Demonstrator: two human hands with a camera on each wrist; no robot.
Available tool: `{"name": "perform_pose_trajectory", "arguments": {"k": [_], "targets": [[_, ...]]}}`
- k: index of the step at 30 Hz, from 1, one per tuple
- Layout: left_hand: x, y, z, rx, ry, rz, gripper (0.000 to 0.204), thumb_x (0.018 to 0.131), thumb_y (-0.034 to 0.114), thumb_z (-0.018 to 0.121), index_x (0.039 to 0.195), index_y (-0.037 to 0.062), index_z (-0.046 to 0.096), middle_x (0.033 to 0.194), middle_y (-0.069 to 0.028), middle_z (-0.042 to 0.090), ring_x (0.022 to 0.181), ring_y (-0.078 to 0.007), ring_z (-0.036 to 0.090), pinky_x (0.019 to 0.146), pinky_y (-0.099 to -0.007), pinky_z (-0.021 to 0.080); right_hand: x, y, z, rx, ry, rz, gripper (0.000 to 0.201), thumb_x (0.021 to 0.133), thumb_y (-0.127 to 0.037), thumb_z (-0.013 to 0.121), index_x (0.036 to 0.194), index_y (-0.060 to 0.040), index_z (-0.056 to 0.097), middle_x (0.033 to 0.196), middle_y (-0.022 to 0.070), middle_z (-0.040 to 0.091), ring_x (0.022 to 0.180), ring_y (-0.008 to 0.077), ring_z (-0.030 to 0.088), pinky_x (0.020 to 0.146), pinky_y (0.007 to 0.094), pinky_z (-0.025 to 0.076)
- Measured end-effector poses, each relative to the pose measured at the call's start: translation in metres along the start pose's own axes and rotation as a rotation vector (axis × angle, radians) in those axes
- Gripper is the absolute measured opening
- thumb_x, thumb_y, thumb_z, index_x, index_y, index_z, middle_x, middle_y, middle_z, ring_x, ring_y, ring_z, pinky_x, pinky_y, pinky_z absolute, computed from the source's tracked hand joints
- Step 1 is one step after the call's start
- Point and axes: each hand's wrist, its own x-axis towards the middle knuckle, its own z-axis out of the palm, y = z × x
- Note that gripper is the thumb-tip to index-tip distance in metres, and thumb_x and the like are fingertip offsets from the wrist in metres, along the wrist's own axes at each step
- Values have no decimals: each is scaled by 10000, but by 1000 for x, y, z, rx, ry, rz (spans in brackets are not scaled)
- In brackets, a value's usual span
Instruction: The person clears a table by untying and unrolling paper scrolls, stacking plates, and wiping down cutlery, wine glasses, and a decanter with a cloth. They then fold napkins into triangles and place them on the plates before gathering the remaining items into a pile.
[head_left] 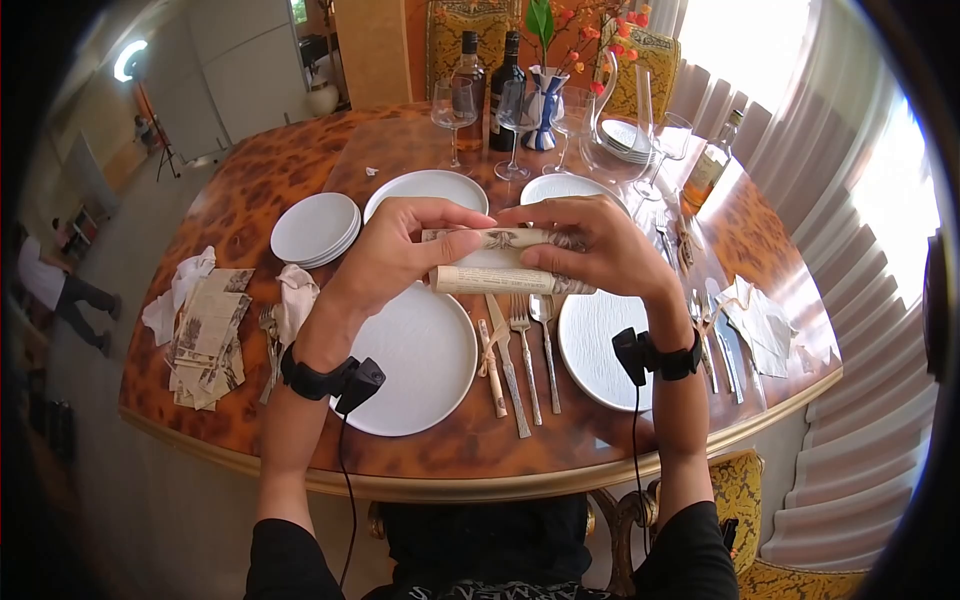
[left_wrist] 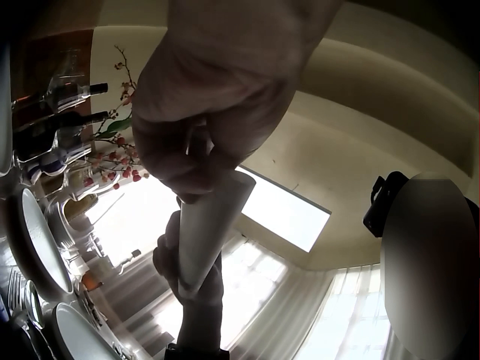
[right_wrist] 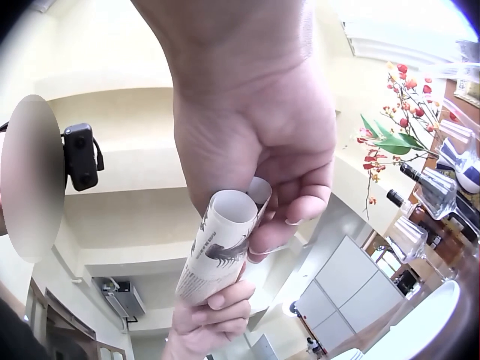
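A sheet of cream printed paper (head_left: 500, 281) is held up over the table, rolled from two sides into a pair of parallel tubes. Black drawings and small print cover it. My left hand (head_left: 395, 250) pinches the upper roll at its left end, thumb in front and fingers behind. At the right end my right hand (head_left: 610, 245) grips the same roll between thumb and fingers. The hollow end of a tube (right_wrist: 222, 244) faces the right wrist camera. From the left wrist view, the paper tube (left_wrist: 214, 225) slants between both hands.
White plates (head_left: 420, 370) flank knives, a fork (head_left: 520, 330) and a spoon below the hands. Stacked small plates (head_left: 315, 228) and printed papers (head_left: 210, 340) lie left. Wine glasses (head_left: 455, 110), bottles (head_left: 507, 95), a vase (head_left: 545, 110) and a decanter (head_left: 615, 150) stand behind.
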Motion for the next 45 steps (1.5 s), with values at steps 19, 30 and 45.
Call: {"name": "perform_pose_trajectory", "arguments": {"k": [19, 30, 45], "targets": [[5, -16, 4, 154, 39, 273, 309, 966, 252, 633, 1147, 9, 688, 789, 24, 643, 595, -19, 557, 486, -179, 453, -1, -4, -8, 24, -114, 266, 282, 857, -215, 732, 1070, -31, 719, 848, 147, 718, 692, 211, 661, 663, 331, 506], [1, -8, 5, 49, 45, 65, 276, 954, 194, 642, 1123, -21, 678, 769, -1, 648, 589, -32, 570, 498, -184, 463, -2, -2, -5, 103, -91, 341, 291, 906, -253, 688, 1064, -10, 709, 854, 116, 708, 680, 158, 620, 629, 311, 489], [-1, -2, 8, 30, 71, -21, 223, 933, 147, 663, 1095, -5, 674, 774, 10, 639, 612, -23, 556, 518, -176, 441, 0, -11, -7, 57, -168, 336, 307, 888, -255, 705, 1076, -15, 667, 776, 104, 654, 674, 172, 594, 633, 319, 466]]}}
